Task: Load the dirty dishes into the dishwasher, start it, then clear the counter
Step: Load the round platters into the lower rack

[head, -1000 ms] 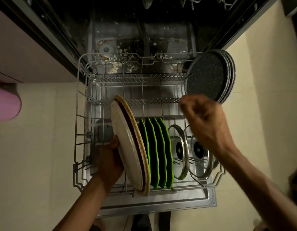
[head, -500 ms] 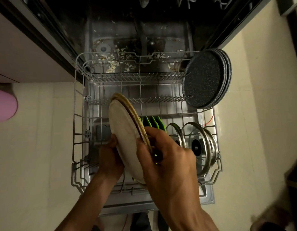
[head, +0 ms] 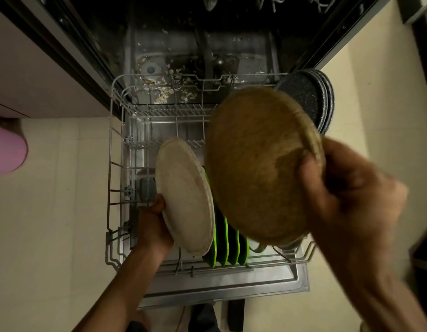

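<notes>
The dishwasher's lower rack point(head: 116, 168) is pulled out over the open door. My left hand point(head: 152, 224) holds a pale beige plate point(head: 183, 197) on edge at the rack's front left, against several green plates point(head: 225, 245) standing in the tines. My right hand point(head: 346, 188) grips the rim of a brown speckled plate point(head: 255, 164), lifted and tilted above the rack's right side. It hides the glass lids there. Dark speckled plates point(head: 308, 97) stand at the rack's back right corner.
The dishwasher tub floor point(head: 174, 68) behind the rack is strewn with food scraps. The steel inner door point(head: 267, 281) lies under the rack. A cabinet front point(head: 28, 68) is on the left, a pink object point(head: 6, 149) at the left edge, and cream floor tiles point(head: 52, 236) lie on both sides.
My right hand has taken the brown plate off the beige one and lifted it up and to the right. My left hand stays on the beige plate.
</notes>
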`<act>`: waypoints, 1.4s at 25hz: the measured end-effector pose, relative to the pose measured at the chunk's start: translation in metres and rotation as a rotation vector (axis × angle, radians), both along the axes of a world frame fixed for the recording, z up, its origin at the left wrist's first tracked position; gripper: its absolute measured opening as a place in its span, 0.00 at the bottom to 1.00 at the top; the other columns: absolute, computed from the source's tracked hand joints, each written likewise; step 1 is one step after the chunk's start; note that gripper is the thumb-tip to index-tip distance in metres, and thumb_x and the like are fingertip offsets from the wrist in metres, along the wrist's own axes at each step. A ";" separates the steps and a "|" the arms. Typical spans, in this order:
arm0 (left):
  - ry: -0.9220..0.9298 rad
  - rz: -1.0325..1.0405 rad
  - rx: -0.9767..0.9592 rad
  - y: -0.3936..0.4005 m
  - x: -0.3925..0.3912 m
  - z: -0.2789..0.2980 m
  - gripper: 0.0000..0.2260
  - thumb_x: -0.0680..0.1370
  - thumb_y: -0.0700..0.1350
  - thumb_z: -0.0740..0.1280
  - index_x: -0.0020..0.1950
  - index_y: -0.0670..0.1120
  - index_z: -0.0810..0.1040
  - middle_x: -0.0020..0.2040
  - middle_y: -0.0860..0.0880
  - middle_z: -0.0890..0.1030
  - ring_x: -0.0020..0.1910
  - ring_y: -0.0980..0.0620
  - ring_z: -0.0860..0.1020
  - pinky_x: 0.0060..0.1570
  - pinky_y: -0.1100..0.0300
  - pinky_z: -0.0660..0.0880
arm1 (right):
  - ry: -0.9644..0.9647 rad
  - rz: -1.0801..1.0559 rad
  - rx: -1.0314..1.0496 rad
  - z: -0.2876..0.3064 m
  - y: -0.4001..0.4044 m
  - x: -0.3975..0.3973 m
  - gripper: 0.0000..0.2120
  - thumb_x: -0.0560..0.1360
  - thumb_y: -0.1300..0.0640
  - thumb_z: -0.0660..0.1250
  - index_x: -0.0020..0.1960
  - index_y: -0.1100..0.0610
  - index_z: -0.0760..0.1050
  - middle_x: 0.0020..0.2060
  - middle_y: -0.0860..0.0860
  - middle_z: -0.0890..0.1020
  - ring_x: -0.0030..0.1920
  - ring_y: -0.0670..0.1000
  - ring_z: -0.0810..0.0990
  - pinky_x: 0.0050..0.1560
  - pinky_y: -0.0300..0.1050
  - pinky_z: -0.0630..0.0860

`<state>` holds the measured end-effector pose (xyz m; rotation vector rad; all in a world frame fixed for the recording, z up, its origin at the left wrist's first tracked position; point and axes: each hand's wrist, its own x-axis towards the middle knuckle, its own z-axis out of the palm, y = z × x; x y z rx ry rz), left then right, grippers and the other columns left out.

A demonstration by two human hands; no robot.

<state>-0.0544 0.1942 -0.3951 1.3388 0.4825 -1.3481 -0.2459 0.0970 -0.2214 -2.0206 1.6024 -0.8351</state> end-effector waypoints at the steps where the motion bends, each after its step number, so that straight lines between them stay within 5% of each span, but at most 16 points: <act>1: -0.020 0.008 0.016 0.000 0.001 0.000 0.10 0.80 0.43 0.59 0.49 0.48 0.80 0.45 0.45 0.82 0.48 0.43 0.79 0.41 0.50 0.73 | -0.004 -0.034 0.022 -0.004 -0.015 -0.012 0.10 0.77 0.56 0.63 0.55 0.46 0.79 0.36 0.39 0.80 0.36 0.46 0.82 0.39 0.34 0.79; 3: -0.059 0.023 -0.008 0.001 0.001 0.001 0.17 0.81 0.41 0.57 0.43 0.51 0.84 0.39 0.47 0.84 0.41 0.46 0.82 0.37 0.52 0.78 | 0.043 -0.079 0.029 -0.016 -0.044 -0.035 0.11 0.78 0.53 0.61 0.58 0.47 0.78 0.41 0.42 0.81 0.38 0.47 0.82 0.41 0.51 0.83; 9: 0.010 -0.025 -0.043 0.006 0.001 0.003 0.09 0.81 0.43 0.58 0.53 0.47 0.78 0.36 0.47 0.83 0.33 0.50 0.83 0.28 0.57 0.79 | 0.239 -0.138 0.026 -0.061 -0.114 -0.065 0.09 0.77 0.63 0.59 0.51 0.63 0.77 0.41 0.57 0.82 0.39 0.58 0.80 0.44 0.60 0.80; 16: 0.026 -0.021 -0.027 0.005 -0.001 0.006 0.10 0.81 0.45 0.57 0.49 0.44 0.77 0.31 0.48 0.82 0.28 0.52 0.82 0.24 0.61 0.77 | 0.289 -0.184 0.134 -0.093 -0.127 -0.054 0.09 0.73 0.67 0.55 0.42 0.59 0.73 0.33 0.54 0.75 0.33 0.55 0.71 0.36 0.50 0.71; 22: 0.016 -0.035 -0.024 0.002 0.001 0.009 0.09 0.81 0.44 0.58 0.49 0.44 0.76 0.29 0.48 0.81 0.26 0.52 0.81 0.23 0.61 0.76 | 0.260 -0.168 0.214 -0.114 -0.150 -0.041 0.12 0.80 0.68 0.58 0.59 0.62 0.76 0.47 0.53 0.78 0.46 0.52 0.78 0.46 0.47 0.78; 28: 0.039 -0.032 -0.038 -0.002 -0.005 0.013 0.10 0.82 0.44 0.56 0.48 0.44 0.76 0.28 0.49 0.81 0.25 0.53 0.80 0.22 0.62 0.75 | 0.190 -0.149 0.251 -0.110 -0.168 -0.033 0.16 0.80 0.65 0.61 0.68 0.60 0.70 0.52 0.49 0.76 0.52 0.47 0.74 0.55 0.40 0.73; 35: 0.071 -0.030 -0.024 -0.008 -0.007 0.013 0.10 0.80 0.46 0.60 0.50 0.43 0.78 0.33 0.46 0.83 0.29 0.50 0.82 0.25 0.60 0.77 | 0.234 -0.102 0.262 -0.102 -0.143 -0.036 0.25 0.74 0.68 0.64 0.70 0.63 0.65 0.63 0.60 0.75 0.61 0.59 0.75 0.60 0.55 0.76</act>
